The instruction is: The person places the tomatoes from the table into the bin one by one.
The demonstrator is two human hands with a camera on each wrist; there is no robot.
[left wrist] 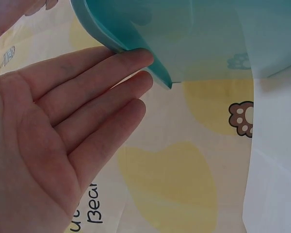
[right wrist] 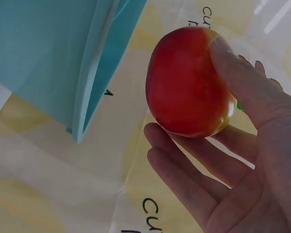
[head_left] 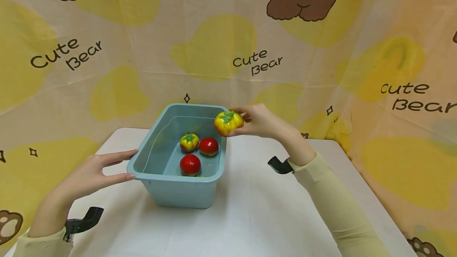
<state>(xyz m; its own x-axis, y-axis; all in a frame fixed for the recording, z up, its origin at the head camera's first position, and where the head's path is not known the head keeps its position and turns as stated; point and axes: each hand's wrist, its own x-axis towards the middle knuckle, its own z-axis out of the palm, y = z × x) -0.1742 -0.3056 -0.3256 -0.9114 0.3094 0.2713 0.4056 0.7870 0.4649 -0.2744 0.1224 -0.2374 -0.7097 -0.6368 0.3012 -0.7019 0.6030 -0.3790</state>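
My right hand point(head_left: 262, 120) holds a yellow-and-red tomato point(head_left: 228, 123) with a green leafy top, over the right rim of a light blue bin point(head_left: 180, 193). In the right wrist view the tomato's red underside point(right wrist: 184, 82) faces the camera, and the thumb lies across its side. My left hand point(head_left: 91, 175) rests against the bin's near left corner, its fingers point(left wrist: 111, 82) straight along the outside of the rim. Inside the bin sit a yellow tomato point(head_left: 189, 142) with a green top and two red ones. A sliver of something yellow-green shows behind the near rim.
The bin stands on a white-covered table point(head_left: 271, 209), with table surface around it to the right and in front. A patterned cloth backdrop point(head_left: 214, 43) hangs behind. Black wrist mounts point(head_left: 280, 165) stick out from both wrists.
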